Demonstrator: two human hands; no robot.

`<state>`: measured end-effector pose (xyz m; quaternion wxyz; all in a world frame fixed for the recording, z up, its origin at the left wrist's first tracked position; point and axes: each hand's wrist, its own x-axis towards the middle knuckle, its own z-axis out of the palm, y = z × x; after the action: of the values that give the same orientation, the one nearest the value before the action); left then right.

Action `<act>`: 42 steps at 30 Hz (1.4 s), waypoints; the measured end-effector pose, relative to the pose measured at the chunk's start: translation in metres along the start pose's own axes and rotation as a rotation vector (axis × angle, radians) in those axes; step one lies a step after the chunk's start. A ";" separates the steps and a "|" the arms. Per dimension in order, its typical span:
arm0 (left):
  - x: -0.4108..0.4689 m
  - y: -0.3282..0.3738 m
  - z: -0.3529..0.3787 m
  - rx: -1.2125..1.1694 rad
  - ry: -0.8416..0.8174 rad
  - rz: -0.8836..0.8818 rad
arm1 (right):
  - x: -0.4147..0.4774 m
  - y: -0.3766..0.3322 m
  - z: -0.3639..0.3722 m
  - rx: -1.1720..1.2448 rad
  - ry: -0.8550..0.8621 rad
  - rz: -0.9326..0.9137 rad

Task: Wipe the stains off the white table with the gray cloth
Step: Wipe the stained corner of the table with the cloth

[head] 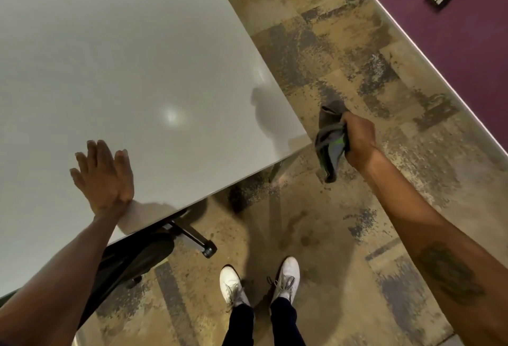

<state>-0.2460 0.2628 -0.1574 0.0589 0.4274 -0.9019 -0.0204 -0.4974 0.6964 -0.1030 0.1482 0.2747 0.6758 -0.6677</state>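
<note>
Gray cloth [331, 142] bunched in right hand [358, 139]; left hand [103, 178] flat on table [123, 57].

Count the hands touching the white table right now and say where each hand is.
1. The left hand lies flat, fingers spread, on the white table near its front edge. The right hand is off the table, past its corner, gripping the gray cloth over the carpet.
</note>
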 end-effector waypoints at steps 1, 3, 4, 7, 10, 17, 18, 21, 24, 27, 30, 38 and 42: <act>-0.001 0.001 -0.001 -0.005 0.000 0.002 | 0.001 -0.003 0.007 0.039 -0.010 0.085; -0.002 0.004 -0.002 -0.017 -0.001 0.001 | 0.004 -0.001 0.024 0.050 -0.044 0.179; -0.001 0.004 -0.003 -0.020 -0.001 0.001 | 0.006 0.001 0.034 0.022 -0.048 0.200; 0.000 0.004 -0.004 -0.022 0.000 0.018 | 0.011 -0.001 0.064 -0.142 0.010 0.186; 0.002 0.004 -0.005 -0.020 -0.028 0.006 | 0.024 0.000 0.086 -0.182 0.090 0.191; 0.003 0.001 -0.005 -0.035 -0.065 -0.004 | 0.045 -0.001 0.126 -0.095 0.217 0.094; 0.003 0.001 -0.004 -0.042 -0.067 -0.007 | 0.048 -0.003 0.133 -0.095 0.218 0.078; 0.003 0.002 -0.003 -0.072 -0.073 -0.009 | 0.060 -0.015 0.156 -0.171 0.196 0.016; 0.003 0.002 -0.002 -0.091 -0.085 -0.026 | 0.072 -0.028 0.180 -0.254 0.123 -0.043; 0.002 0.000 -0.002 -0.103 -0.094 -0.046 | 0.078 -0.037 0.202 -0.329 0.081 -0.121; 0.003 -0.001 -0.002 -0.119 -0.097 -0.055 | 0.076 -0.042 0.221 -0.303 0.074 -0.249; 0.005 0.002 -0.001 -0.127 -0.097 -0.093 | 0.068 -0.045 0.262 -0.411 -0.064 -0.658; 0.004 0.001 0.002 -0.142 -0.101 -0.095 | 0.078 -0.049 0.278 -0.545 -0.121 -0.685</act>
<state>-0.2493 0.2600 -0.1587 0.0424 0.4630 -0.8787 -0.1084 -0.6341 0.4384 -0.1247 0.0247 -0.0536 0.8693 -0.4907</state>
